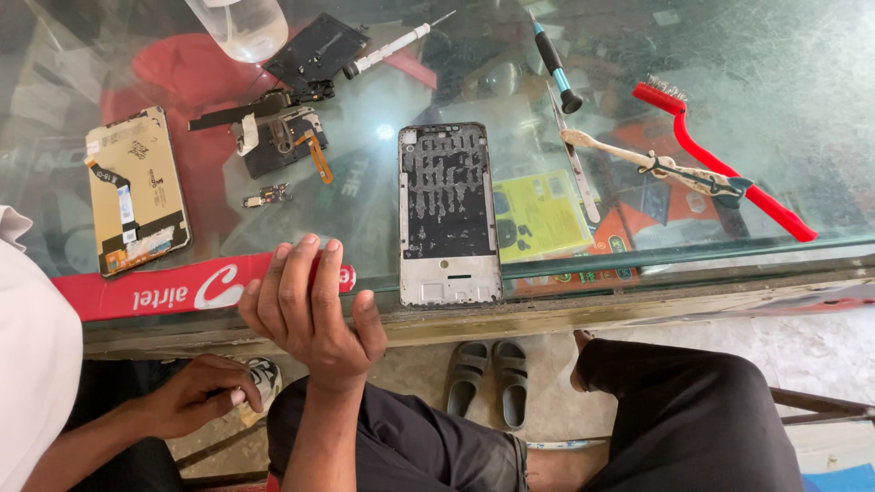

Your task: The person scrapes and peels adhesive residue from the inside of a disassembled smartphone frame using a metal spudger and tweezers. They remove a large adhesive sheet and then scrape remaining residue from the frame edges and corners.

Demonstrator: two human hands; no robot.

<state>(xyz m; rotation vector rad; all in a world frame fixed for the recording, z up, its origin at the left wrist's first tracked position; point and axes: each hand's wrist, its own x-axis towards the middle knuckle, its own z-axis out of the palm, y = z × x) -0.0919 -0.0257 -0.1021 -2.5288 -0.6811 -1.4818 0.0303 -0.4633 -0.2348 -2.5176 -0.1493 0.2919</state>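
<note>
My left hand [310,314] is raised in front of the counter's near edge, its back towards me. Its fingers are straight and close together, the tips over a red printed strip [155,290], and I see nothing in it. Down at the lower left, below the counter, my right hand [196,394] is closed on a small white and dark object [262,383]; what it is I cannot tell. A bare silver phone frame [448,215] lies face up on the glass counter top [802,100], just right of my left hand.
On the glass lie a phone screen panel [137,189], loose phone parts [283,135], a white screwdriver [394,47], a blue-handled driver [556,66], metal tweezers [574,164], a worn toothbrush [661,168], a red wire brush [725,166] and a clear bottle [241,25]. Grey sandals [490,378] sit on the floor.
</note>
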